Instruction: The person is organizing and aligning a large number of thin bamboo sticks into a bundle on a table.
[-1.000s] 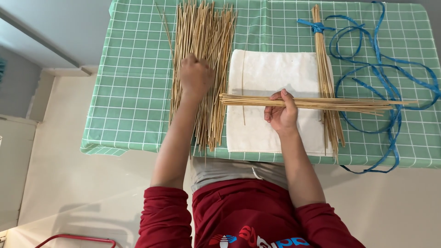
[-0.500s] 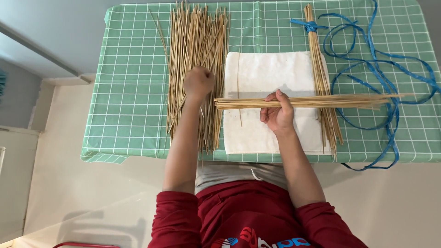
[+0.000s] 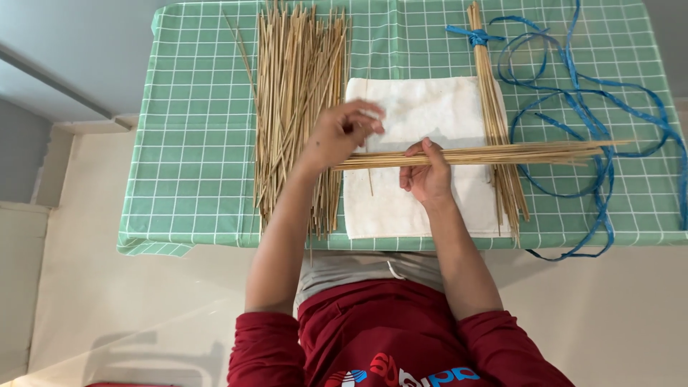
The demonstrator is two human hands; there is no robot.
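Observation:
My right hand grips a horizontal bundle of thin straw-coloured sticks above a white cloth. My left hand hovers at the bundle's left end with its fingertips pinched together; I cannot tell whether a stick is between them. To the left of the cloth lies a large loose pile of the same sticks, running lengthwise. A single stick lies on the cloth below my left hand.
A second bundle of sticks, tied near the top with blue ribbon, lies upright along the cloth's right edge, under the held bundle. The ribbon loops across the table's right side. A green checked tablecloth covers the table.
My left hand has left the loose pile and moved right to the held bundle's left end. My right hand and its bundle have stayed nearly still.

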